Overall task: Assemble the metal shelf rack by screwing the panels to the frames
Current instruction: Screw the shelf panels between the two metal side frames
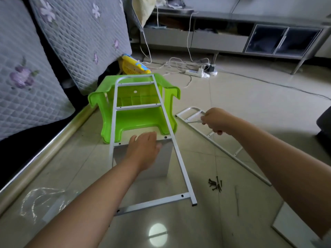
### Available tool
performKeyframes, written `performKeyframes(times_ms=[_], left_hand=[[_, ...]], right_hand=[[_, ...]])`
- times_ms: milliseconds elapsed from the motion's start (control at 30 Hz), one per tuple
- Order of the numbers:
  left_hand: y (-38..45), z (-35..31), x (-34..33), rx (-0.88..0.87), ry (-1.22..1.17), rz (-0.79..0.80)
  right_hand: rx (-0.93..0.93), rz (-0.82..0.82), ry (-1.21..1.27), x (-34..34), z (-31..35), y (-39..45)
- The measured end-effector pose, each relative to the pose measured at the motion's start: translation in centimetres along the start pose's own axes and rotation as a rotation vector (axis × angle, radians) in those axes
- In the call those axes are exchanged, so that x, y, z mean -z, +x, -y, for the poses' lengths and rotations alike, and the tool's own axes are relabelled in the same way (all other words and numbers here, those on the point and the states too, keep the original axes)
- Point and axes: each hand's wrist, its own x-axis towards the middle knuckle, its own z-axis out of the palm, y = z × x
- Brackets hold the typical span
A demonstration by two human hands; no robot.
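Note:
A white metal ladder-like frame [168, 120] leans with its top on an overturned green plastic stool [143, 122] and its foot on the floor. A white panel [161, 163] stands under the frame's middle crossbar. My left hand [143, 151] rests on the panel's top edge at that crossbar, fingers straight. My right hand [216, 120] grips a thin metal tool, maybe a hex key or screwdriver, above a second white frame [223, 149] lying flat on the floor. A small heap of black screws [215, 184] lies on the tiles to the right of the leaning frame.
A sofa with grey quilted cushions [35, 77] runs along the left. A power strip with tangled white cables [198, 71] lies further back, before a grey TV cabinet [232, 42]. Another white panel [293, 228] lies bottom right, a clear plastic bag [41, 199] bottom left.

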Motion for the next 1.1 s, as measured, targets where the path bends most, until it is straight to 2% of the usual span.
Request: performKeyframes(times_ms=[133, 333, 433, 600, 800, 967, 1100], left_hand=[[2.2, -2.8, -0.3, -0.029, -0.010, 0.011], [4.0, -4.4, -0.2, 0.015, -0.029, 0.014], [4.3, -5.3, 0.0, -0.053, 0.018, -0.022], [5.6, -5.6, -0.3, -0.096, 0.026, 0.080], [6.9, -5.1, 0.0, -0.090, 0.029, 0.168], [7.4, -5.0, 0.0, -0.056, 0.024, 0.204], [7.4, -5.0, 0.1, -0.048, 0.025, 0.216]], right_hand=[[-0.113, 0.022, -0.110, -3.7, -5.7, 2.4], [-0.219, 0.124, -0.103, -12.9, -11.1, 2.9], [-0.326, 0.185, -0.052, -18.9, -13.5, 1.2], [-0.310, 0.232, -0.107, -25.5, -16.9, -2.0], [-0.285, 0.195, -0.368, -26.3, -18.8, -2.8], [-0.288, 0.257, -0.439, -26.9, -19.6, -2.7], [-0.272, 0.238, -0.473, -26.2, -19.7, -1.8]])
